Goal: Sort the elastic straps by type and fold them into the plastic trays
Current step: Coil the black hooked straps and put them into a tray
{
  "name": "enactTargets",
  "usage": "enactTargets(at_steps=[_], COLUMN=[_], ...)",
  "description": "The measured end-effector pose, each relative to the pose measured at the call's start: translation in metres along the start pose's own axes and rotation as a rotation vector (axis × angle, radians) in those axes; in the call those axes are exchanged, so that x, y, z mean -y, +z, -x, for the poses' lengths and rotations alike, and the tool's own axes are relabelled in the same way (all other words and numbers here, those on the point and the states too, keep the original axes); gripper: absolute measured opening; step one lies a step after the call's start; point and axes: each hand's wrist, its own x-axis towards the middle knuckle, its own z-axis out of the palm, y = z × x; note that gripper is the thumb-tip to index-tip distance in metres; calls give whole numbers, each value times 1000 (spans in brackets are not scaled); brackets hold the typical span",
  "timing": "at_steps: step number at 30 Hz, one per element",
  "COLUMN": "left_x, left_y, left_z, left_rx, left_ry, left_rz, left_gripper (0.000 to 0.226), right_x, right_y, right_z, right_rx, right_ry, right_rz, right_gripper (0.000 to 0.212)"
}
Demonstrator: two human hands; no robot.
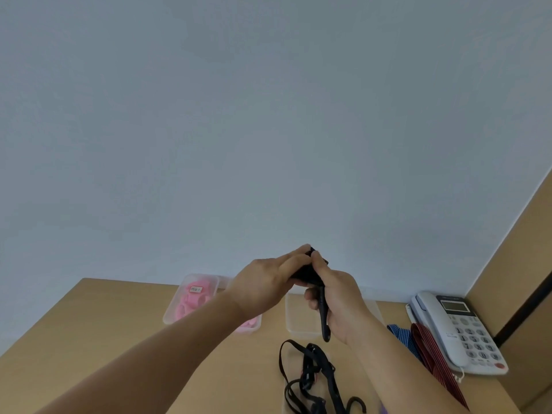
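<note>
Both hands are raised above the clear tray. The left hand grips a folded bundle of black strap, and the right hand pinches the same strap, fingers curled round its hanging tail. The right hand hides much of the clear tray. Well left of the clear tray, a tray holds pink straps under a small label. Between the two trays more pink shows behind the left forearm. Nearer the person than the clear tray, loose black straps lie tangled on the counter. Right of the clear tray lie a blue striped strap, a red striped strap and a telephone.
</note>
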Motion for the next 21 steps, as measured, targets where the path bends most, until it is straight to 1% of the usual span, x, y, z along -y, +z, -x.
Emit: enactTargets(at_steps=[1,2,3,4,5,6,7,8,9,10,11,12,15,17,19,21], left_x=[-1,-2,-5,-9,-11,-11,-10,-7,-4,-2,-2,-2,-2,1,5,7], left_y=[1,0,-4,-8,-12,-16,-20,-24,-27,-28,-30,-32,-32,-31,-30,-29], left_z=[1,1,0,-2,-6,-12,-17,-21,-23,-23,-22,-22,-17,-15,-14,-12], left_rx=[-10,-10,4,7,-3,5,76,207,359,487,563,585,517,439,363,293], left_ry=[-66,-169,-281,-388,-498,-608,-715,-795,-836,-842,-819,-790,-750,-753,-743,-698], left_rz=[86,240,446,647,791,861,881,902,960,1046,1115,1151,1136,1098,1019,827], left_gripper=[54,64,69,72,74,76,78,76,69,58,48,40,29,30,32,33], right_x=[-1,-3,-3,-3,-1,1,1,1,1,1,0,-1,-5,-5,-4,-4], right_y=[-1,-4,-6,-8,-11,-14,-15,-16,-17,-18,-19,-20,-19,-16,-14,-13], right_z=[-1,-3,-4,-5,-6,-5,-5,-4,-3,-3,-3,-3,-4,-3,-2,-3], right_rx=[-19,-23,-16,-6,11,38,70,105,136,160,179,188,165,131,65,35], right_ry=[-25,-53,-79,-103,-126,-150,-173,-193,-206,-211,-210,-204,-159,-155,-123,-66], right_rz=[-4,-9,-4,25,76,134,186,221,243,258,258,251,183,172,231,317], right_gripper=[43,39,36,33,30,27,25,23,23,22,22,24,41,38,33,35])
